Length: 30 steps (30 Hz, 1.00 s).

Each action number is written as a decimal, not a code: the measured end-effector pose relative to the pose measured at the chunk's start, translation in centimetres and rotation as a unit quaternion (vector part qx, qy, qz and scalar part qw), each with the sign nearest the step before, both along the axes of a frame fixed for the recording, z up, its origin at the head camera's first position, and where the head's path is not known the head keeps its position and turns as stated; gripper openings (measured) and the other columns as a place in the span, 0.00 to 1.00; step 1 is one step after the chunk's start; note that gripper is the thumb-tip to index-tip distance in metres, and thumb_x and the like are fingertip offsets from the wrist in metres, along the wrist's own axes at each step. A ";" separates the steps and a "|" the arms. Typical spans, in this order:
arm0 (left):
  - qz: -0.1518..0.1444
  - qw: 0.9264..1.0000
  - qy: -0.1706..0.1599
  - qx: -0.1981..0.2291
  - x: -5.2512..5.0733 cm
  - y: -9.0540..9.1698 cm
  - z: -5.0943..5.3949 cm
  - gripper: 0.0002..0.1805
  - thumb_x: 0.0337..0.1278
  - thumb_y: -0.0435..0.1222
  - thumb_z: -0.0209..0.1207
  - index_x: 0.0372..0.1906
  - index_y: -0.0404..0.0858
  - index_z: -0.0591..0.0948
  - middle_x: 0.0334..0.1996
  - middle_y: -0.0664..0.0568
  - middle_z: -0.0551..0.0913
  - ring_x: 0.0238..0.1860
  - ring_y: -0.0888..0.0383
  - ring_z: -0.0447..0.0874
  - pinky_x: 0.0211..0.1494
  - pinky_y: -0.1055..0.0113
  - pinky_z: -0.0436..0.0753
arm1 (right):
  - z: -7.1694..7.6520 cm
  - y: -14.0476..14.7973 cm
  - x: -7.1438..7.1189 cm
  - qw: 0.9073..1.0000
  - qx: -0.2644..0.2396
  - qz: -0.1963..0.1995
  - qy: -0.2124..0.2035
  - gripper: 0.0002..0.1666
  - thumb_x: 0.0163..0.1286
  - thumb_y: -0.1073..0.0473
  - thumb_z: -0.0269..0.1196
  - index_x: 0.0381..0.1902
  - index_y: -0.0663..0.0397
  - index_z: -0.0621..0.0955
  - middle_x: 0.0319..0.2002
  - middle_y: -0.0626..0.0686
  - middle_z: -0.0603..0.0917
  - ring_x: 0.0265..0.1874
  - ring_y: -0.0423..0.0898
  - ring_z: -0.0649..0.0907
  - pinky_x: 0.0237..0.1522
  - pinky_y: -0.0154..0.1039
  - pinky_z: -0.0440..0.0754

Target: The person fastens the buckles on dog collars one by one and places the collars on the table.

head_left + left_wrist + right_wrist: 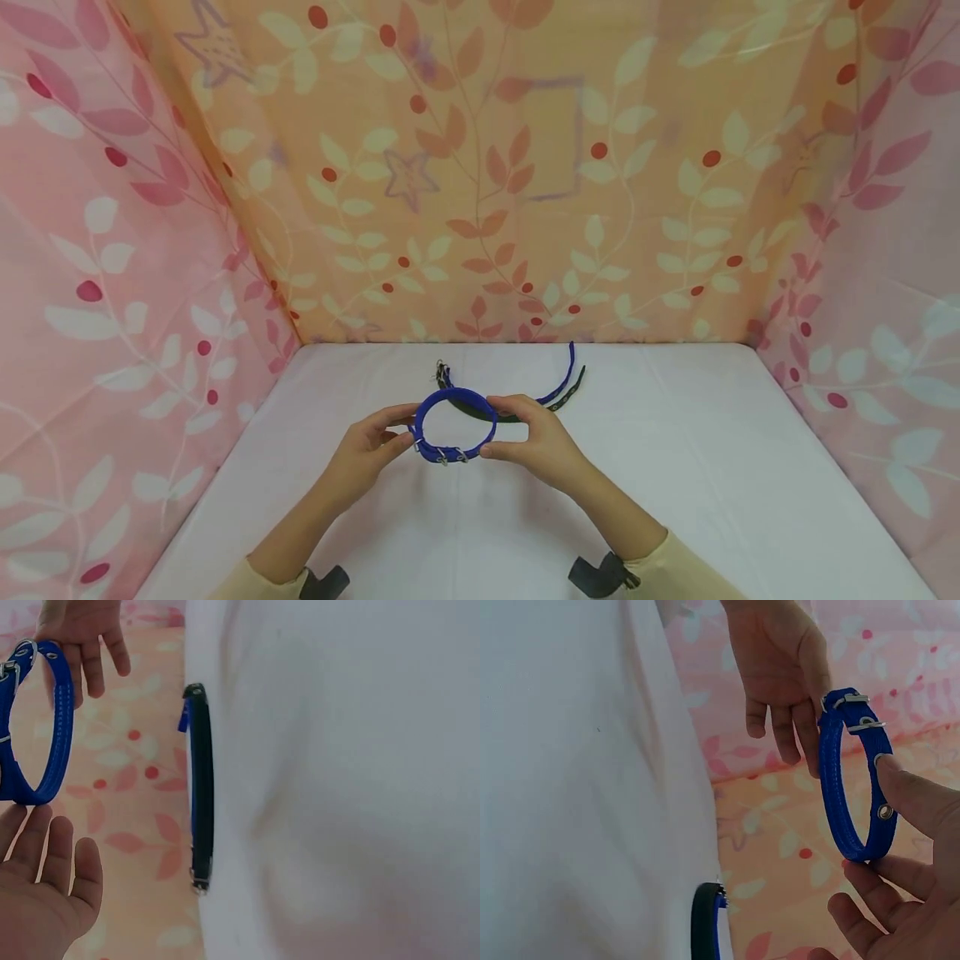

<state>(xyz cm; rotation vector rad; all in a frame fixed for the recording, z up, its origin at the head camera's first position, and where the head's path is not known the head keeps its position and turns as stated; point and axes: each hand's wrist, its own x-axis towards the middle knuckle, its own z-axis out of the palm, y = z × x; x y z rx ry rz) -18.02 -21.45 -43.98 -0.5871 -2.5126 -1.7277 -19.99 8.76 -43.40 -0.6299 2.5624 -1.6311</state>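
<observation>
A blue collar, fastened into a round loop, is held up above the white table between both hands. My left hand pinches its left side between thumb and fingers. On the opposite side my right hand grips the loop, with the thumb near a metal eyelet in the right wrist view. The silver buckle and ring sit on the collar's band. Beyond the loop, a dark collar lies on the table, unfastened, alongside another blue collar. The held loop and right hand partly cover these two in the head view.
The white-covered table ends at a patterned orange cloth backdrop. Pink patterned cloth walls stand on the left and right. Dark pieces show by both sleeves.
</observation>
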 end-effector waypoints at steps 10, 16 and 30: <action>0.014 0.999 -0.041 -0.028 -0.8 -3.0 -1.0 0.22 0.70 0.40 0.63 0.66 0.45 0.79 0.59 0.47 0.83 0.59 0.49 0.82 0.55 0.69 0.84 | -1.7 -3.3 -0.6 1.000 0.028 -0.002 -0.008 0.45 0.56 0.40 0.78 0.69 0.46 0.78 0.63 0.49 0.81 0.64 0.53 0.79 0.66 0.60 0.75; 0.017 0.997 -0.060 -0.046 -1.4 -4.4 -1.9 0.22 0.70 0.40 0.63 0.66 0.45 0.79 0.61 0.44 0.82 0.65 0.45 0.77 0.55 0.71 0.83 | -2.3 -5.0 -0.9 0.999 0.030 -0.012 -0.023 0.45 0.55 0.42 0.79 0.69 0.47 0.78 0.64 0.50 0.81 0.66 0.54 0.77 0.66 0.63 0.74; 0.035 0.990 -0.095 -0.101 -3.3 -7.1 -3.4 0.23 0.70 0.37 0.63 0.68 0.43 0.78 0.63 0.45 0.81 0.67 0.41 0.74 0.58 0.69 0.79 | -4.9 -8.6 -2.5 0.998 0.048 -0.027 -0.007 0.46 0.55 0.48 0.81 0.69 0.56 0.77 0.62 0.54 0.82 0.62 0.55 0.79 0.63 0.55 0.79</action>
